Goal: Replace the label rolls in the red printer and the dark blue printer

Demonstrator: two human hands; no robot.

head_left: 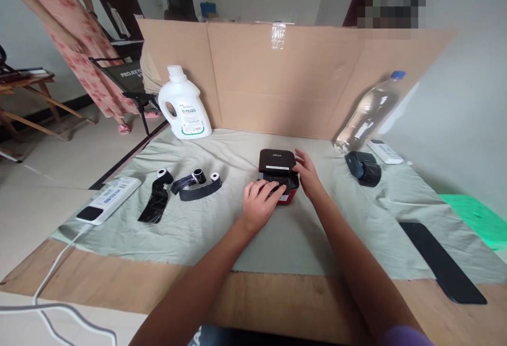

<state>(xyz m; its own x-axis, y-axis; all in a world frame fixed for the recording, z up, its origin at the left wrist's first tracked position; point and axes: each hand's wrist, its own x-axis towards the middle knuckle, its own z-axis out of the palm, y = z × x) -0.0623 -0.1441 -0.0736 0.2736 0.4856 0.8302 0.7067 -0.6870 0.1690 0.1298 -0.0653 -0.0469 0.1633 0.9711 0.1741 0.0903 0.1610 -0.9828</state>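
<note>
A small red and black label printer (276, 157) sits on the cloth straight in front of me, its top lid tilted up at the back. My left hand (260, 203) grips the front left of it, fingers bent over the dark front part and thumb lying across toward the right. At the printer's right edge is my right hand (307, 174), fingers apart, fingertips touching or close beside the lid. What lies inside the printer is hidden by the lid and my fingers. Left of it lie partly unrolled black ribbon rolls (200, 192).
A greenish cloth (190, 240) covers most of the wooden table (273, 296). White power strip (109, 200) at left, detergent bottle (186, 105) and cardboard panel (273, 82) behind. At right are a clear bottle (368, 108), black roll (370, 174) and phone (441, 261). A person (75, 45) stands far left.
</note>
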